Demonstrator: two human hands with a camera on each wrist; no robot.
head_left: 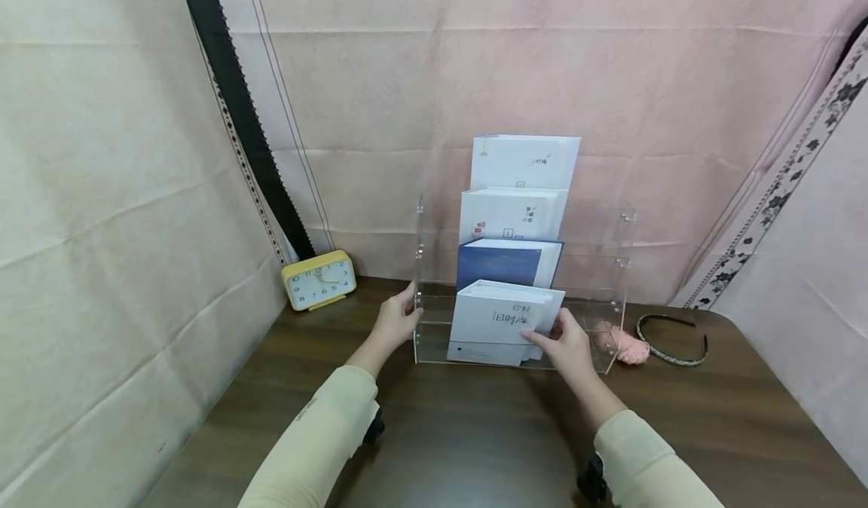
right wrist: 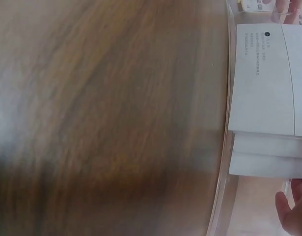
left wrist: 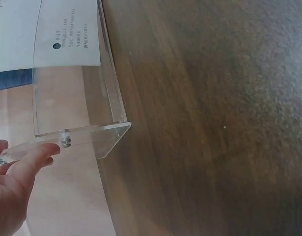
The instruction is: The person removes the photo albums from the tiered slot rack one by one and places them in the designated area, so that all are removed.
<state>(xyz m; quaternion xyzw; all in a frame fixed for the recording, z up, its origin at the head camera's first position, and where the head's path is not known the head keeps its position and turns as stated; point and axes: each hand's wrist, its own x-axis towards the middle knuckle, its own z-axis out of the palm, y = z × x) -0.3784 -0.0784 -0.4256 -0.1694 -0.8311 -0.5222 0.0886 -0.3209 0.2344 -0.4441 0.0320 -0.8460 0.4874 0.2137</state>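
A clear acrylic tiered book rack (head_left: 435,351) holds upright books in steps. My left hand (head_left: 396,318) is at the rack's left side panel, its thumb and fingers around the edge; in the left wrist view the hand (left wrist: 20,184) lies by a metal screw (left wrist: 66,138). My right hand (head_left: 568,344) holds the right edge of the white books (head_left: 498,316) in the front tier, thumb toward the front cover. In the right wrist view its fingers (right wrist: 299,189) are right at the books' edge. Behind stand a dark blue book (head_left: 502,264) and taller white books (head_left: 505,214).
A yellow alarm clock (head_left: 320,280) stands on the brown table (head_left: 468,433) to the rack's left. On the right lie a pink fluffy item (head_left: 631,348) and a headband (head_left: 681,361). Pale curtain cloth (head_left: 353,78) hangs behind and at both sides.
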